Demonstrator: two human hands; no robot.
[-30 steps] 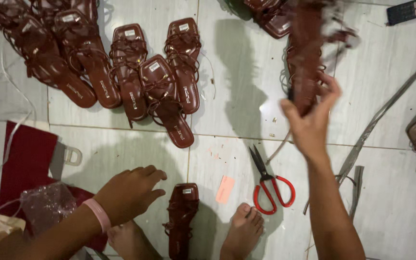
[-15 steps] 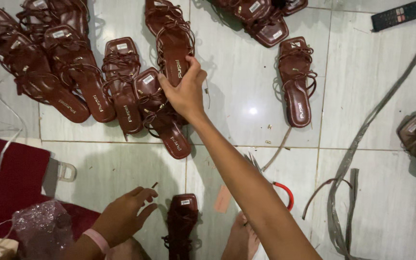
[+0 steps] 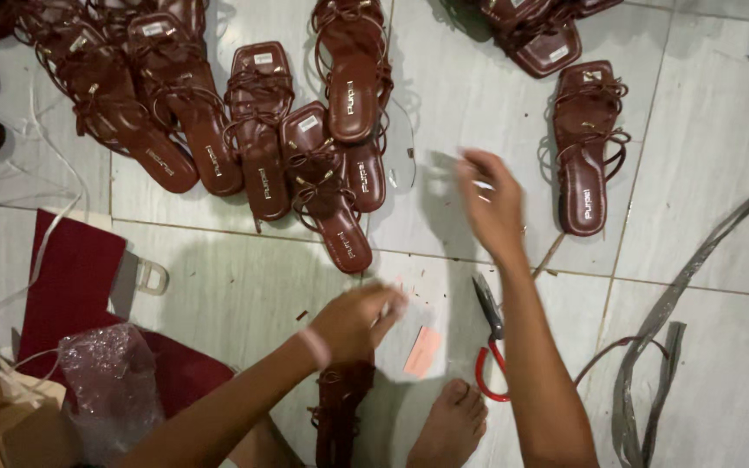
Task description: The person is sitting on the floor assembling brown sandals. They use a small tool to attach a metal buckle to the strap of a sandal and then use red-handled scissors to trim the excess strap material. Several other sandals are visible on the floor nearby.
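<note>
Pale tiled floor (image 3: pixel 704 173) under brown sandals (image 3: pixel 584 147)

Scissors (image 3: pixel 489 334) lie right of a paper slip (image 3: pixel 423 351), sandals (image 3: pixel 257 130) behind them

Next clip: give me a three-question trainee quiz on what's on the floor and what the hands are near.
1. True or false: the scissors have blue handles.
2. Which lies nearest the left hand? A) a dark sandal B) a black remote C) a grey strap
3. What lies just right of the right hand?

Key: 1. False; they are red. 2. A. 3. A lone brown strappy sandal on the tile floor.
</note>
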